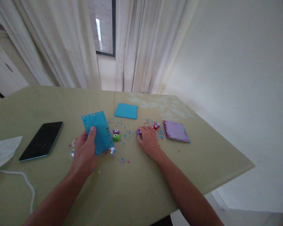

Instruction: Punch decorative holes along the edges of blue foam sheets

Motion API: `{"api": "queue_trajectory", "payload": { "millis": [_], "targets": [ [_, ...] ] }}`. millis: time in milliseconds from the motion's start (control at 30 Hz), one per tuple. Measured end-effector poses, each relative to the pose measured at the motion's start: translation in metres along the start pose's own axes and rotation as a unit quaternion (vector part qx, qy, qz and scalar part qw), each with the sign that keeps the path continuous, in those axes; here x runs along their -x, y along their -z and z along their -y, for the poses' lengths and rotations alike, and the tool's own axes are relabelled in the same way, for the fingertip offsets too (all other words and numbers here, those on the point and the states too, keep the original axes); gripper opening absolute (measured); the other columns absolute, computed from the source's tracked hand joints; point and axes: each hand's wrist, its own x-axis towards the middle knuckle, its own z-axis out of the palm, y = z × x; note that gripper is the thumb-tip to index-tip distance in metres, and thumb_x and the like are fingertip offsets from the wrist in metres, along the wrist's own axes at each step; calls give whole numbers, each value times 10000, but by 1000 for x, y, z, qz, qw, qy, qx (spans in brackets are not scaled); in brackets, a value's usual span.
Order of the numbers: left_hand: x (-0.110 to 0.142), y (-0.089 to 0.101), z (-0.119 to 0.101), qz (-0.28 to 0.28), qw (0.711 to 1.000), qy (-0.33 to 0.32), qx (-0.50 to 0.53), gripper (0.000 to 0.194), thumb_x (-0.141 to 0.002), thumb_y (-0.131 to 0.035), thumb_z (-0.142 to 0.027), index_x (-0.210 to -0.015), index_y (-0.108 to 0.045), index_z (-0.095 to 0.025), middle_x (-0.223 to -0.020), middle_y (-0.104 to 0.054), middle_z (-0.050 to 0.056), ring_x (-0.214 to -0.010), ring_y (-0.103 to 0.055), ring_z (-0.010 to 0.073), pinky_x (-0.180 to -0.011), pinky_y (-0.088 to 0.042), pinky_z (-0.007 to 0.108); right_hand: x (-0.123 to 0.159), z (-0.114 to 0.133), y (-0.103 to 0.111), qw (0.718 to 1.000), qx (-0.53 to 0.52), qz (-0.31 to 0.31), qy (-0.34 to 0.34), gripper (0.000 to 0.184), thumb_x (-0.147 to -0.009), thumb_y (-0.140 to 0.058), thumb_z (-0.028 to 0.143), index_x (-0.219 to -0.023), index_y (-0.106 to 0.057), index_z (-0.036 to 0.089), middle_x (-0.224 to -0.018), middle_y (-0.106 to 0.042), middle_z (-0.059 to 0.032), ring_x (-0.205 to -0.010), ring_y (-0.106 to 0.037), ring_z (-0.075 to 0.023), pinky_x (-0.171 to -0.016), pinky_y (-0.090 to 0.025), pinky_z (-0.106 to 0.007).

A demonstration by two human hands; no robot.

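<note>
My left hand pinches a blue sheet of paper, thumb on top, tilted up above the table. Rows of small punched holes run along the paper's edges. Beside it sit a purple craft punch and a green craft punch, both with cartoon eyes. My right hand is closed with its fingertips around another small purple craft punch, partly hidden by the fingers. Just past that hand, a red craft punch and another purple one lie close together.
A blue paper stack lies farther back. To the right is a stack of hole-edged sheets, lilac on top. Confetti bits are scattered between. On the left are a black phone or tablet, white paper and a white cable.
</note>
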Motion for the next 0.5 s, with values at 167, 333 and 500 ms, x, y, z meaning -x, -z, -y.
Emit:
{"api": "queue_trajectory", "payload": {
  "millis": [167,333,500],
  "targets": [
    [-1,-3,-10,-13,1000,6,23,328,-834,-783,-379,-1117,-732,-222,-1019,-817,46,-729,-755,204,-610,-634,329,-1,7,0,995,95,-1,-29,373,-947,-562,126,-1299,-671,182,-1383,-648,-162,-1290,-498,-361,-1042,-358,-497],
    [3,0,-2,21,995,-50,-87,430,-773,-820,-528,-1051,-762,-205,-915,-812,48,-666,-728,204,-627,-621,340,8,41,-9,993,52,28,105,490,-1038,-517,246,-1527,-510,258,-1548,-549,-119,-1337,-475,-324,-1110,-344,-491],
    [8,1,0,47,981,-108,-156,464,-795,-790,-567,-1049,-762,-179,-839,-780,35,-658,-701,194,-632,-604,317,14,61,-19,983,36,61,172,482,-1032,-571,291,-1509,-502,271,-1547,-547,-112,-1295,-509,-316,-1081,-397,-474]
  ]
}}
